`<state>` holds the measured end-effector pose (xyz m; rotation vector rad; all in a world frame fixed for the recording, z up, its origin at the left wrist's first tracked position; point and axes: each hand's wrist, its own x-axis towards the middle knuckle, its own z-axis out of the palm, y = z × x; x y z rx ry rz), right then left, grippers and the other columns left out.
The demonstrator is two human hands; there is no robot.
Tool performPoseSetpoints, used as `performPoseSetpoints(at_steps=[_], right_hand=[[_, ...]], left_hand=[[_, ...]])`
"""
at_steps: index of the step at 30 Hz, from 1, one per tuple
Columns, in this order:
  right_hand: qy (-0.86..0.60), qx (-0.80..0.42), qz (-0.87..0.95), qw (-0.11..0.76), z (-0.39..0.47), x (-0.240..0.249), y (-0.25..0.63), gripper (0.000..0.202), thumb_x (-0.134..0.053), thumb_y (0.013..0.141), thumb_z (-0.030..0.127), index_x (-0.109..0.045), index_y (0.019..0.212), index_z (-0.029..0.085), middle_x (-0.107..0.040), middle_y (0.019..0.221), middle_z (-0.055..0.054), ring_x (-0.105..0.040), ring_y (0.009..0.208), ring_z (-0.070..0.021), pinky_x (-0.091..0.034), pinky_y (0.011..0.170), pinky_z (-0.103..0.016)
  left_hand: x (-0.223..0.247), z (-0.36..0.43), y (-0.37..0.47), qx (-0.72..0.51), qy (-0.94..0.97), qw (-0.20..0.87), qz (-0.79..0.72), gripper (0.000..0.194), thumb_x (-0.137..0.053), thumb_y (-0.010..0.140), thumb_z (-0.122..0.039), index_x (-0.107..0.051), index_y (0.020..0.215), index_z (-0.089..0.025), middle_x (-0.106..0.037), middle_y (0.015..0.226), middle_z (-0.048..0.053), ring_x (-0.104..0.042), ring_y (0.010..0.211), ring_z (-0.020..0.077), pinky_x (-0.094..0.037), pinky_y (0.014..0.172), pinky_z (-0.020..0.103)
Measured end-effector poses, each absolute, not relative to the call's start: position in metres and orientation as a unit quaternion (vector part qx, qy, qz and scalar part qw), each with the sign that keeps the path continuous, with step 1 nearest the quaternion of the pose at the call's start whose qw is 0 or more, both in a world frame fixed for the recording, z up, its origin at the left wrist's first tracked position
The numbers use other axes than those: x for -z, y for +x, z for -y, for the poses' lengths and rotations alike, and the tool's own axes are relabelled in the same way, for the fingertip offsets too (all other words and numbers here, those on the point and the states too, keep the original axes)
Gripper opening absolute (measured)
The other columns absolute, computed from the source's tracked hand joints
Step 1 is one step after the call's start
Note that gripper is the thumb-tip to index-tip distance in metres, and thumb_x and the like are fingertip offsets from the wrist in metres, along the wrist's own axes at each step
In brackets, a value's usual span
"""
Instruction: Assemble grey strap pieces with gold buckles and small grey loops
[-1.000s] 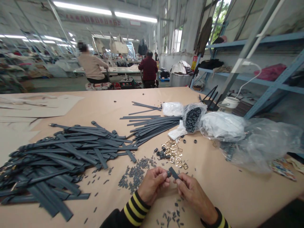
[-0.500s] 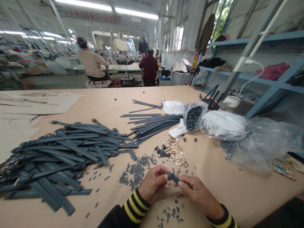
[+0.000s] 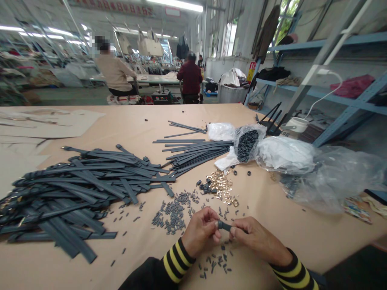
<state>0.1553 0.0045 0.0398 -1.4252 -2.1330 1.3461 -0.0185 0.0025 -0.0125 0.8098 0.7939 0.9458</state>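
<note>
Between my hands is a short dark grey strap (image 3: 225,226), with a loop-like band near its left end. My left hand (image 3: 202,229) pinches that banded end between thumb and fingers. The other end is gripped by my right hand (image 3: 252,235), whose fingers cover part of it. Small dark grey pieces (image 3: 173,215) lie heaped just left of my hands, and more loose pieces (image 3: 216,264) are scattered below them. Beyond my hands sit gold metal buckles (image 3: 222,183), with several dark loops (image 3: 206,187) beside them.
A large pile of dark straps (image 3: 90,181) covers the left of the table (image 3: 272,249). Narrow strips (image 3: 196,157) lie farther back. A plastic bag of dark loops (image 3: 248,146) and other clear bags (image 3: 332,181) stand right. Two people (image 3: 190,78) sit beyond the table.
The strap has turned to lie more level between my hands, and my right hand has moved slightly right and up. Both hands keep hold of it. The camera view has tilted slightly down.
</note>
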Motion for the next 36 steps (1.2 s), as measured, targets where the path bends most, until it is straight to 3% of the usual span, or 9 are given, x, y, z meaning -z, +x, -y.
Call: performPoseSetpoints(at_steps=[11, 16, 23, 29, 36], right_hand=[[-0.509, -0.418, 0.733, 0.168, -0.002, -0.038, 0.144, 0.032, -0.038, 0.084, 0.033, -0.049, 0.06, 0.015, -0.039, 0.054, 0.004, -0.039, 0.052, -0.0089, -0.028, 0.049, -0.02], [-0.467, -0.407, 0.773, 0.137, 0.001, -0.04, 0.145, 0.033, -0.036, 0.086, 0.032, -0.049, 0.061, 0.016, -0.043, 0.054, 0.004, -0.041, 0.052, -0.0085, -0.027, 0.05, -0.02], [-0.508, -0.45, 0.702, 0.215, 0.004, -0.025, 0.139, 0.037, -0.03, 0.088, 0.041, -0.051, 0.07, 0.016, -0.048, 0.061, 0.001, -0.046, 0.057, -0.0104, -0.034, 0.052, -0.02], [-0.512, -0.433, 0.706, 0.226, 0.007, -0.032, 0.132, 0.037, -0.03, 0.088, 0.04, -0.054, 0.071, 0.017, -0.053, 0.064, 0.0, -0.047, 0.056, -0.0106, -0.037, 0.055, -0.02], [-0.537, -0.426, 0.691, 0.23, 0.011, -0.03, 0.131, 0.037, -0.03, 0.088, 0.04, -0.052, 0.07, 0.017, -0.044, 0.054, 0.003, -0.044, 0.051, -0.0103, -0.035, 0.051, -0.02]], left_hand=[[0.008, -0.002, -0.019, -0.442, 0.365, 0.728, -0.376, 0.016, -0.063, 0.067, -0.022, -0.049, 0.068, -0.012, -0.061, 0.048, -0.001, -0.054, 0.041, 0.0079, -0.043, 0.042, 0.018], [0.007, 0.0, -0.015, -0.43, 0.362, 0.733, -0.385, 0.014, -0.062, 0.066, -0.019, -0.05, 0.065, -0.012, -0.06, 0.048, -0.001, -0.053, 0.04, 0.0074, -0.043, 0.043, 0.018], [0.001, 0.005, -0.011, -0.478, 0.405, 0.664, -0.408, 0.016, -0.056, 0.074, -0.028, -0.056, 0.075, -0.012, -0.064, 0.062, 0.002, -0.059, 0.055, 0.0112, -0.049, 0.057, 0.024], [-0.001, 0.005, -0.013, -0.504, 0.416, 0.65, -0.387, 0.014, -0.058, 0.072, -0.026, -0.056, 0.071, -0.012, -0.061, 0.058, 0.0, -0.055, 0.051, 0.009, -0.046, 0.054, 0.021], [0.003, 0.004, -0.014, -0.506, 0.404, 0.678, -0.347, 0.014, -0.061, 0.07, -0.023, -0.058, 0.075, -0.011, -0.061, 0.059, 0.0, -0.054, 0.052, 0.0089, -0.044, 0.054, 0.021]])
